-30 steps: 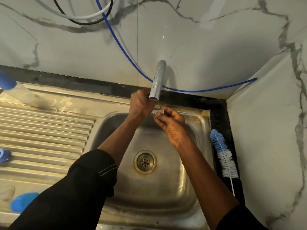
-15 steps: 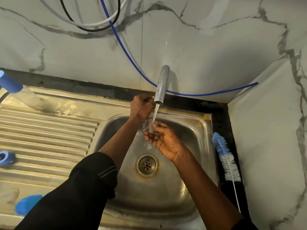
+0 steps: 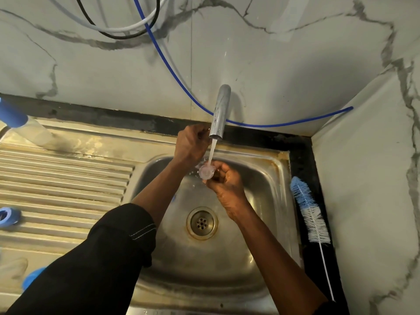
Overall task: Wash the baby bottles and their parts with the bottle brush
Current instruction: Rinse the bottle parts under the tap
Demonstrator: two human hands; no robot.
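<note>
My right hand (image 3: 225, 183) holds a small clear round bottle part (image 3: 206, 171) in its curled fingers, right under the stream running from the steel tap spout (image 3: 220, 111). My left hand (image 3: 191, 144) grips the tap handle behind the spout; the handle itself is mostly hidden. The blue-and-white bottle brush (image 3: 309, 209) lies on the dark ledge right of the sink basin (image 3: 261, 223). A clear bottle with a blue cap (image 3: 25, 126) lies at the drainboard's far left. A blue ring (image 3: 8, 216) and another blue part (image 3: 33, 278) rest on the drainboard.
The ribbed steel drainboard (image 3: 66, 185) spreads left of the basin, whose drain (image 3: 201, 223) sits at the middle. Marble walls close in behind and on the right. A blue hose (image 3: 168, 71) and other cables hang on the back wall.
Water has started running from the spout. My right hand dropped a little and brought the clear part under the stream. My left hand stays at the tap.
</note>
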